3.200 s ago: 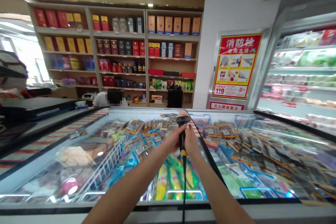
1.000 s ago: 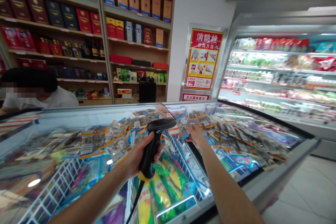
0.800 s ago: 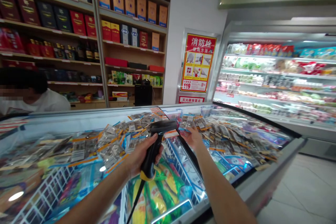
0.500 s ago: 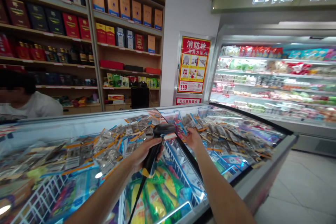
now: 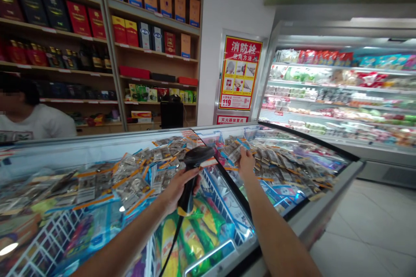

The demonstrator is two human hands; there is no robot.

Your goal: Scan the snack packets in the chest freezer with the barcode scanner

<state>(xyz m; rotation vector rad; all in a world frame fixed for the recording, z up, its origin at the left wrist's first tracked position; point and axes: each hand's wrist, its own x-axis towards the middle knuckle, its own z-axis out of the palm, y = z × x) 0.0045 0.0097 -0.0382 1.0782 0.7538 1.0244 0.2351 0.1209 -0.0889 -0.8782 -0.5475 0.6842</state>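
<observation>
My left hand (image 5: 182, 184) is closed round the handle of a black barcode scanner (image 5: 187, 197), its head tilted toward the right and its cable hanging down. My right hand (image 5: 247, 162) reaches over the freezer's right side, with its fingers pinched at the edge of a small clear packet (image 5: 234, 155). The fingertips are partly hidden behind the hand. Around it many similar packets (image 5: 279, 166) with orange strips lie on the glass. More packets (image 5: 130, 181) are spread to the left of the scanner.
The chest freezer (image 5: 338, 181) has sliding glass lids and white wire baskets (image 5: 48, 242) inside. Bags of corn (image 5: 191, 238) show below the scanner. A person in a white shirt (image 5: 48, 123) is behind the freezer at left. Shelves of boxes (image 5: 152, 30) and a lit cooler (image 5: 341, 95) stand beyond.
My right hand has moved slightly right and away from me, over the packets. My left hand with the scanner has shifted slightly left. The camera view has tilted a little.
</observation>
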